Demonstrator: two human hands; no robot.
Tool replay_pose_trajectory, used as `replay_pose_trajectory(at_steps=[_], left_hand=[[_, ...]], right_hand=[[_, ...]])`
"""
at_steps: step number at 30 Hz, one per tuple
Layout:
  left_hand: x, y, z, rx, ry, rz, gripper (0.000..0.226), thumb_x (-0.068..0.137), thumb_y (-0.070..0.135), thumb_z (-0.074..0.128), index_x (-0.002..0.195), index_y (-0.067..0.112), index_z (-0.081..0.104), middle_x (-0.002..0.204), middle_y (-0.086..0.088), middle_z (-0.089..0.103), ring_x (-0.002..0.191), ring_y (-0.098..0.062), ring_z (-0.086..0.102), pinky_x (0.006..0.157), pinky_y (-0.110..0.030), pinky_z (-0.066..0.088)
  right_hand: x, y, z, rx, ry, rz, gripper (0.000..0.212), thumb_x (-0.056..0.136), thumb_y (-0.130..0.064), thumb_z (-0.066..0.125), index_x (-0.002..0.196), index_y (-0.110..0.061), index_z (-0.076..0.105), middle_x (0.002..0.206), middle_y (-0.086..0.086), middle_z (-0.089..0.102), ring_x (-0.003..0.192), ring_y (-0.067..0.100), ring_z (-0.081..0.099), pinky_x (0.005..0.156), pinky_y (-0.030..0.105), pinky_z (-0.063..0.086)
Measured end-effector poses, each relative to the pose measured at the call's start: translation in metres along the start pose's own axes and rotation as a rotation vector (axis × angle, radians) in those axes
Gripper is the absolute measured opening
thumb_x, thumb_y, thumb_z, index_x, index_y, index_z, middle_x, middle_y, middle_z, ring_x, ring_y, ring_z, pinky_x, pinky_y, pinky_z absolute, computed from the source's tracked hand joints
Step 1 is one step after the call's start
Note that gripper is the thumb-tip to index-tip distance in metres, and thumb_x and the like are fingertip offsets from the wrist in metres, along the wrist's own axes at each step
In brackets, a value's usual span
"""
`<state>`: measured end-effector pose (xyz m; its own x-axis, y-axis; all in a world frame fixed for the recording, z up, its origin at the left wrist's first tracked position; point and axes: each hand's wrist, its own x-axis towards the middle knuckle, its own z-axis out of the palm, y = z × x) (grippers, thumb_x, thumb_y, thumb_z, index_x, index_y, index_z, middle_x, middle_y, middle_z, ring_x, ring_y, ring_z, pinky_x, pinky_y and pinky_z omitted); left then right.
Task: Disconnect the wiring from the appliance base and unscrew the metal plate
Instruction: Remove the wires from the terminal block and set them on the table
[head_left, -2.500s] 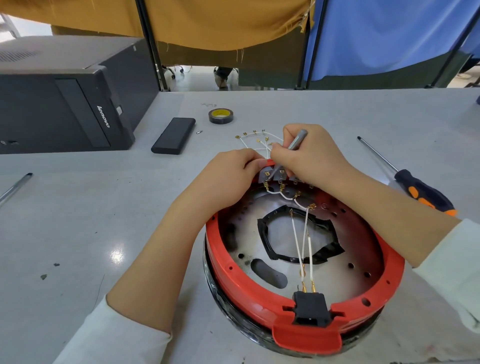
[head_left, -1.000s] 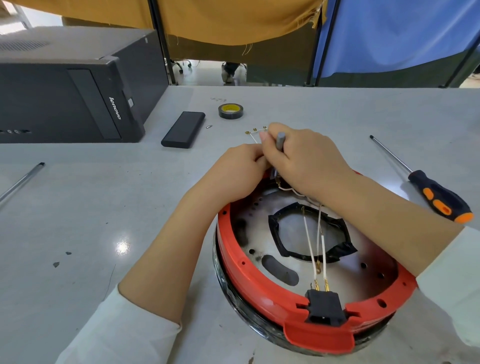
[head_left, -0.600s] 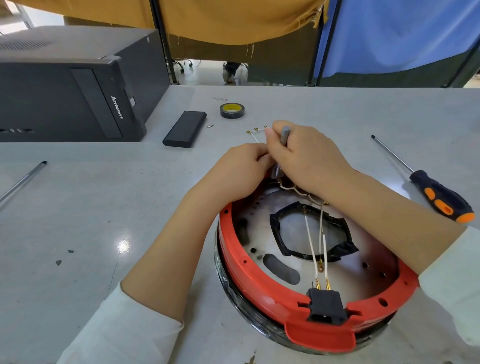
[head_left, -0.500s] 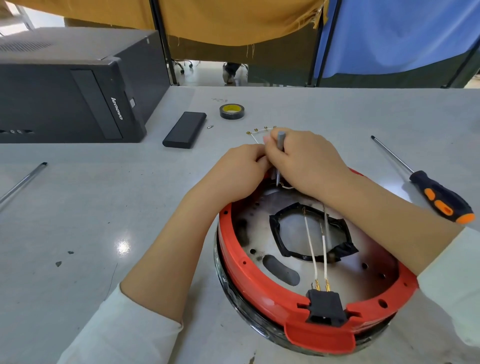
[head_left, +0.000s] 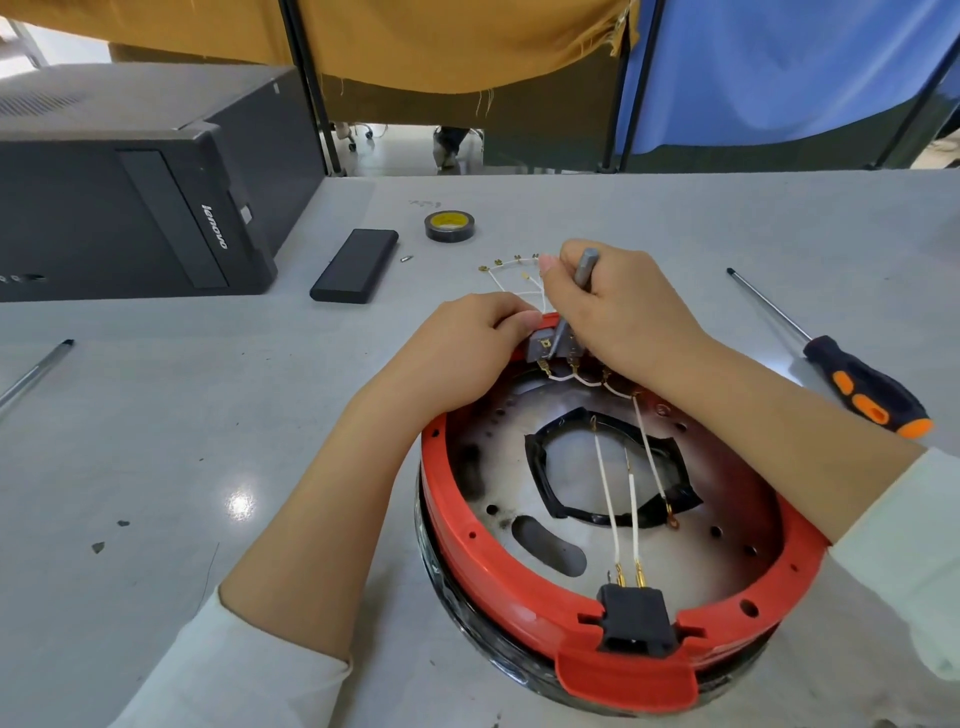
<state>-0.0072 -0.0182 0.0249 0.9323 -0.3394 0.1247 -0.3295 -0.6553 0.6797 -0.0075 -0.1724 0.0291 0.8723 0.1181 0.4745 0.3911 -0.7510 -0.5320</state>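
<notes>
The round appliance base (head_left: 613, 587), red-rimmed over a black body, sat on the grey table (head_left: 156, 415) right in front of the person. Inside it lay the metal plate (head_left: 727, 551), scorched in places, with a black-edged opening at its middle. White wires (head_left: 605, 488) ran from a black plug socket (head_left: 636, 618) at the near rim up to a row of terminals at the far rim. There the right hand (head_left: 618, 317) was curled round a slim grey tool (head_left: 574, 306), its tip down among the terminals. The left hand (head_left: 462, 348) pinched the small grey block (head_left: 535, 347) beside that tip. A loose bundle of white leads (head_left: 511, 275) lay on the table just beyond both hands.

To the left stood a black computer case (head_left: 130, 208), "lenovo" printed on its front. Near it were a flat black box (head_left: 355, 265) and a roll of black tape (head_left: 450, 225). An orange-and-black screwdriver (head_left: 852, 382) lay to the right.
</notes>
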Motion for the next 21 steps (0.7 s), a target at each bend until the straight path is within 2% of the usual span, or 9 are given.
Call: replay_pose_trajectory(at_steps=[4,7,10,14,21], left_hand=[[-0.0005,0.0012,-0.0005,-0.012,-0.012,-0.013,0.028,0.098,0.035,0.042,0.106,0.022,0.066,0.095,0.002,0.067,0.087,-0.014,0.057,0.076,-0.025,0.043],[-0.0002,0.0003,-0.0001,-0.011,-0.008,-0.014,0.028,0.098,0.035,0.042,0.104,0.023,0.066,0.089,0.003,0.066,0.077,-0.009,0.054,0.07,-0.023,0.041],[0.0,-0.0004,0.0003,-0.009,-0.006,-0.011,0.028,0.098,0.036,0.042,0.104,0.024,0.066,0.087,0.004,0.065,0.071,-0.004,0.051,0.066,-0.02,0.039],[-0.0003,0.0001,-0.0002,-0.008,-0.008,-0.019,0.027,0.098,0.036,0.043,0.106,0.024,0.066,0.088,0.004,0.065,0.072,-0.005,0.052,0.066,-0.019,0.04],[-0.0012,0.0012,-0.0004,0.009,0.002,-0.031,0.028,0.098,0.036,0.043,0.109,0.024,0.066,0.098,0.003,0.067,0.088,-0.014,0.056,0.071,-0.014,0.039]], right_hand=[[0.0005,0.0038,-0.004,0.13,0.024,0.029,0.041,0.096,-0.03,0.049,0.062,-0.011,0.036,0.051,0.014,0.048,0.038,0.009,0.048,0.047,0.026,0.039],[-0.0013,0.0037,-0.004,0.094,0.004,0.022,0.041,0.092,-0.029,0.055,0.062,-0.007,0.037,0.057,0.022,0.054,0.041,0.015,0.048,0.047,0.034,0.039],[-0.0024,0.0044,-0.004,0.118,-0.022,0.043,0.038,0.088,-0.024,0.058,0.061,-0.005,0.039,0.049,0.014,0.056,0.032,0.013,0.048,0.043,0.033,0.038],[-0.0012,0.0062,-0.0045,0.175,-0.043,0.093,0.035,0.085,-0.02,0.058,0.06,-0.007,0.037,0.045,0.011,0.057,0.03,0.021,0.05,0.038,0.027,0.035],[0.0047,0.0046,-0.0032,0.236,-0.089,0.19,0.033,0.079,-0.012,0.055,0.055,-0.017,0.033,0.04,0.006,0.046,0.026,0.014,0.042,0.032,0.015,0.026]])
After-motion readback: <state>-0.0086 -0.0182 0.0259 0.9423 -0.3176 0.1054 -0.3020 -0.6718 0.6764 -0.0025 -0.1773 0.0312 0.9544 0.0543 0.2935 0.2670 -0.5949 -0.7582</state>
